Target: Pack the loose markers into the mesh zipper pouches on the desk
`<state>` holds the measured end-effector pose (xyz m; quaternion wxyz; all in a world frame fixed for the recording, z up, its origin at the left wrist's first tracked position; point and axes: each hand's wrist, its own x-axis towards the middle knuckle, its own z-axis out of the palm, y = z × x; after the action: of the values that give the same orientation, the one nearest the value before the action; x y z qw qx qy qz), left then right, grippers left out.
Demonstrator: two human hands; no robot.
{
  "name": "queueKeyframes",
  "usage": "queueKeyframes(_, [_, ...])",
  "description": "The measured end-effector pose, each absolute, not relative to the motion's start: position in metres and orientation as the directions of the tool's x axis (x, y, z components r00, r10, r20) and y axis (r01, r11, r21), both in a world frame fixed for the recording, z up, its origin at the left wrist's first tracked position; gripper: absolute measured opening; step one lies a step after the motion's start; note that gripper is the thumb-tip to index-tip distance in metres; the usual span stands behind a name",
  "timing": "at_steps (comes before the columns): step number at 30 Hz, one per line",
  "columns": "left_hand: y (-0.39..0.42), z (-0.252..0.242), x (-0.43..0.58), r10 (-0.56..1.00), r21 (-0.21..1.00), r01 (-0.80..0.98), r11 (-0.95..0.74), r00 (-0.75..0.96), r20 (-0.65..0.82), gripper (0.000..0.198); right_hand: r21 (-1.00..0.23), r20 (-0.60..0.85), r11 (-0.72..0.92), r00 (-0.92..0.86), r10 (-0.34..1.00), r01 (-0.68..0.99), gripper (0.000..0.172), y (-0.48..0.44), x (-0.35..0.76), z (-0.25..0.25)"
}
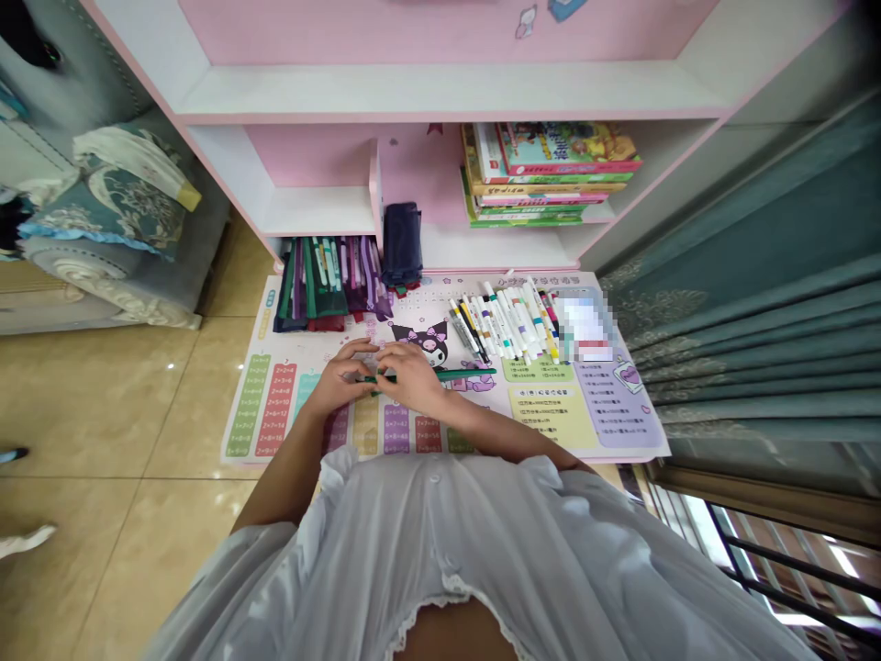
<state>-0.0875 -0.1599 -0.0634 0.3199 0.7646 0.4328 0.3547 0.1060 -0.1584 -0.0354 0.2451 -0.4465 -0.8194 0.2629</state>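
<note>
A slim dark green zip pouch [466,375], seen almost edge-on, lies across the middle of the desk mat. At its left end my left hand [342,378] pinches it with curled fingers. Close beside, my right hand [411,378] is closed on the same pouch, its fingertips nearly meeting those of the left. The fingers hide the end they work on. To the right lies a loose pile of white markers [509,321] with coloured bands. At the left back are filled mesh pouches [327,280] in green, purple and red, some with markers showing inside.
Dark blue mesh pouches [402,243] stand against the shelf divider. Stacked books [551,174] fill the right of the pink and white shelf [440,90]. A blurred pale item [586,326] lies right of the markers. A teal curtain [743,312] hangs at the right.
</note>
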Motion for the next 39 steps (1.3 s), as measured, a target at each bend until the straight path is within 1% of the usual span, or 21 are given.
queueKeyframes(3, [-0.160,-0.067,-0.087,0.877,0.767,0.455,-0.453,0.381,0.292,0.031,-0.670,0.190,0.476,-0.489,0.851,0.569,0.005,-0.156,0.110,-0.037])
queueKeyframes(6, [-0.159,-0.068,-0.086,0.881,0.780,0.440,-0.445,0.370,0.295,0.033,-0.689,0.196,0.478,-0.495,0.846,0.544,0.006,-0.154,0.115,-0.037])
queueKeyframes(12, [-0.159,-0.067,-0.085,0.870,0.781,0.415,-0.466,0.375,0.320,0.036,-0.686,0.156,0.463,-0.509,0.847,0.561,0.009,-0.154,0.120,-0.036])
queueKeyframes(16, [-0.159,-0.068,-0.085,0.881,0.788,0.431,-0.440,0.378,0.285,0.037,-0.676,0.136,0.452,-0.504,0.853,0.582,0.012,-0.153,0.122,-0.035])
queueKeyframes(21, [-0.159,-0.066,-0.084,0.876,0.790,0.416,-0.450,0.380,0.298,0.037,-0.665,0.097,0.429,-0.498,0.861,0.612,0.012,-0.154,0.124,-0.035])
queueKeyframes(26, [-0.160,-0.064,-0.084,0.895,0.799,0.443,-0.407,0.365,0.254,0.036,-0.656,0.098,0.435,-0.502,0.860,0.617,0.013,-0.153,0.126,-0.036])
queueKeyframes(32, [-0.160,-0.066,-0.084,0.867,0.763,0.441,-0.473,0.387,0.314,0.033,-0.667,0.107,0.435,-0.500,0.859,0.605,0.014,-0.153,0.127,-0.037])
queueKeyframes(35, [-0.160,-0.065,-0.084,0.876,0.751,0.477,-0.457,0.390,0.285,0.032,-0.659,0.116,0.442,-0.498,0.859,0.609,0.014,-0.153,0.128,-0.039])
queueKeyframes(39, [-0.160,-0.064,-0.082,0.883,0.767,0.471,-0.436,0.389,0.264,0.032,-0.663,0.124,0.440,-0.490,0.863,0.606,0.012,-0.153,0.129,-0.042])
